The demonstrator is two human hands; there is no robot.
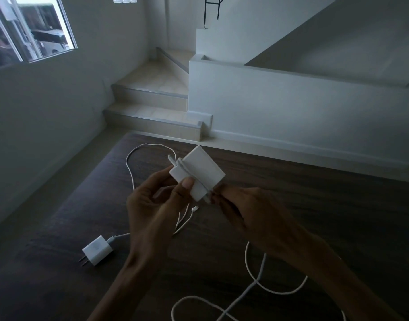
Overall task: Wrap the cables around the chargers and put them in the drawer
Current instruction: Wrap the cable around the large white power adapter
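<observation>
Slack white cable [252, 290] lay limp on tabletop [314, 205]; left hand [152, 205] pinched rigid, light charger brick [199, 172] by edges; right hand [250, 212] gripped cable at the wrap; likely slippery.

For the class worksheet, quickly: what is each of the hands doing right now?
Left hand: closed on the big charger, thumb on its face.
Right hand: closed, pinching the cable at the charger's lower edge.

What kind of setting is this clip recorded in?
Probably a home interior: tiled stairs with a white half-wall, a window facing outside, and a dark wooden table carrying chargers.
</observation>
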